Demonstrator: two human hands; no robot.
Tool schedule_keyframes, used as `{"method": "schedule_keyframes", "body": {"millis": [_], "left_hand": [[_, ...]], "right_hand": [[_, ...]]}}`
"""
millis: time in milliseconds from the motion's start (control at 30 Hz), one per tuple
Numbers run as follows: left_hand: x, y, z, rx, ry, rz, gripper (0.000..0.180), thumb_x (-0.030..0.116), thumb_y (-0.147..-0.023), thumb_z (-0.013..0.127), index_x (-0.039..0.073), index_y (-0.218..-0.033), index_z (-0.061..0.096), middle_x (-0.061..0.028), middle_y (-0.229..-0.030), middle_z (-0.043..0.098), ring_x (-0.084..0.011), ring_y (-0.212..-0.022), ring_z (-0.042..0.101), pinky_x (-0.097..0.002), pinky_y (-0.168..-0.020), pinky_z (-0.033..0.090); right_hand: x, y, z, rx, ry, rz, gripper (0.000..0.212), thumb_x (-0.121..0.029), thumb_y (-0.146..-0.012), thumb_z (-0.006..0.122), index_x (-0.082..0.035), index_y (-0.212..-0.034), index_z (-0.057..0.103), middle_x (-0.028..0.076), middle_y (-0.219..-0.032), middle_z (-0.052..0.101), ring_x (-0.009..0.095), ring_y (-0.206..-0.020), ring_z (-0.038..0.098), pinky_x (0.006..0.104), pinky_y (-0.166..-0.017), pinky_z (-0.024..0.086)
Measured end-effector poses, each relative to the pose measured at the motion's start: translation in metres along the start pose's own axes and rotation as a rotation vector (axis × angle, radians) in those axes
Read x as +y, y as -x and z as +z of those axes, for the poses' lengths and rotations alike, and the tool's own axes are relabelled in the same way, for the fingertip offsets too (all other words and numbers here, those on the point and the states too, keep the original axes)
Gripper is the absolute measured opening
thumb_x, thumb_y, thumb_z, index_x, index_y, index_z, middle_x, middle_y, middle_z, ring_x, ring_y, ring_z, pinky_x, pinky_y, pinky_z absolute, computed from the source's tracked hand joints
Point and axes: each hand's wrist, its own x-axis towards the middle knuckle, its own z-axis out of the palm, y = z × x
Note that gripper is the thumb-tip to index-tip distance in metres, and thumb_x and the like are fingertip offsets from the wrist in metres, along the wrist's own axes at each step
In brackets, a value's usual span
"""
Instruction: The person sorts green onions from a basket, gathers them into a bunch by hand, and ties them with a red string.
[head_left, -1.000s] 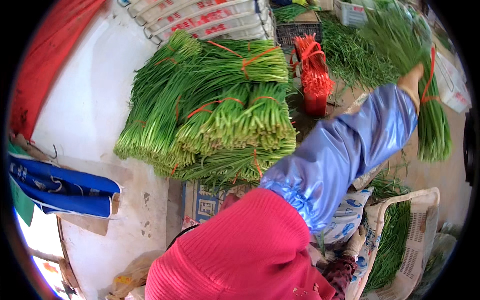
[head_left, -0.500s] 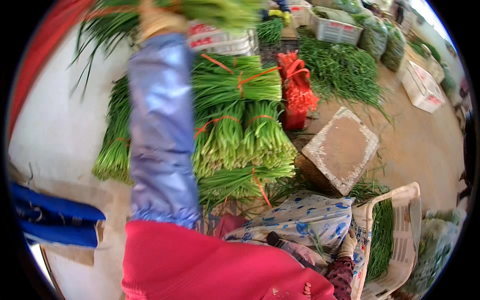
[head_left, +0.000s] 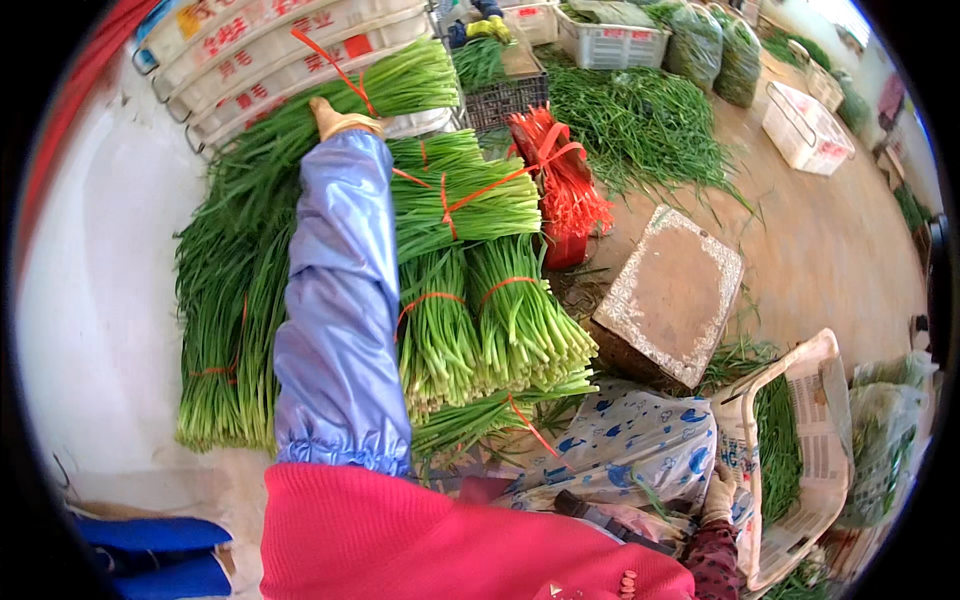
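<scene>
Reaching far out in a shiny blue oversleeve, my left hand [head_left: 342, 120] wears a tan glove and is closed round a bundle of garlic chives [head_left: 405, 80] with a red tie. That bundle lies at the far end of a stack, its fingers' grip partly hidden under it. Nearer are more tied chive bundles [head_left: 430, 310], with stems facing right, and long dark leaves [head_left: 230, 300] to their left. At lower right, my right hand [head_left: 718, 495], in a pale glove, rests against blue-patterned plastic cloth [head_left: 640, 440] beside a white crate; its fingers are not clear.
White crates [head_left: 290, 50] are stacked at the far left. Red ties [head_left: 565, 190] hang beside a square, worn-topped block [head_left: 675, 290]. Loose chives [head_left: 630, 125] cover the floor beyond. The white crate [head_left: 835, 440] at right holds chives. Another person's yellow glove [head_left: 490, 28] is at the back.
My left hand has brought the raised, blurred bundle down onto the far end of the stack. The view has shifted, showing more of the stacked crates. My right hand stays by the crate.
</scene>
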Motion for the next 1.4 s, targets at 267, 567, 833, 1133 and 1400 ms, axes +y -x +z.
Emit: {"method": "schedule_keyframes", "body": {"millis": [267,567,833,1133,1400], "left_hand": [[0.042,-0.175,-0.049,-0.298,0.474,-0.207,0.097,0.074,-0.079,0.048,0.02,-0.152,0.016,-0.0073,-0.16,0.011,-0.0291,-0.145,0.014,-0.0633,-0.113,0.009],[-0.077,-0.16,-0.105,0.312,-0.448,-0.083,0.078,0.05,-0.083,0.056,0.009,-0.144,0.03,-0.0161,-0.149,0.03,-0.0395,-0.136,0.03,-0.059,-0.108,0.03],[-0.137,-0.185,-0.09,0.003,-2.119,0.677,0.1,0.064,-0.067,0.074,-0.008,-0.131,0.049,-0.029,-0.138,0.046,-0.0383,-0.13,0.043,-0.0427,-0.109,0.036],[-0.079,-0.202,-0.015,-0.107,-2.148,0.545,0.077,0.05,-0.08,0.064,0.0,-0.136,0.047,-0.0188,-0.13,0.054,-0.0282,-0.113,0.055,-0.0326,-0.091,0.042],[-0.068,-0.132,0.14,-0.687,-2.023,0.399,0.057,0.034,-0.092,0.057,0.007,-0.14,0.044,-0.0086,-0.13,0.055,-0.0159,-0.106,0.057,-0.0214,-0.078,0.043]], "right_hand": [[0.021,0.007,0.004,0.01,-0.306,0.039,0.026,-0.006,-0.091,0.058,0.003,-0.115,0.064,0.009,-0.108,0.067,0.017,-0.096,0.061,0.0276,-0.09,0.046],[0.023,0.041,-0.017,0.115,-0.098,0.154,0.028,-0.004,-0.092,0.057,0.006,-0.118,0.06,0.01,-0.109,0.067,0.017,-0.099,0.062,0.0274,-0.092,0.046],[-0.047,0.098,-0.034,0.109,0.267,0.309,0.04,-0.031,-0.094,0.055,-0.002,-0.122,0.061,0.021,-0.123,0.06,0.031,-0.114,0.058,0.0371,-0.099,0.043],[-0.045,0.109,-0.086,0.496,-0.124,-0.119,0.018,-0.006,-0.09,0.058,-0.002,-0.106,0.065,0.004,-0.092,0.066,0.013,-0.085,0.061,0.0261,-0.081,0.048],[-0.025,0.106,-0.143,0.522,-0.295,0.102,0.023,-0.006,-0.094,0.055,0.002,-0.113,0.063,0.001,-0.092,0.066,0.007,-0.071,0.056,0.0228,-0.068,0.049]]}}
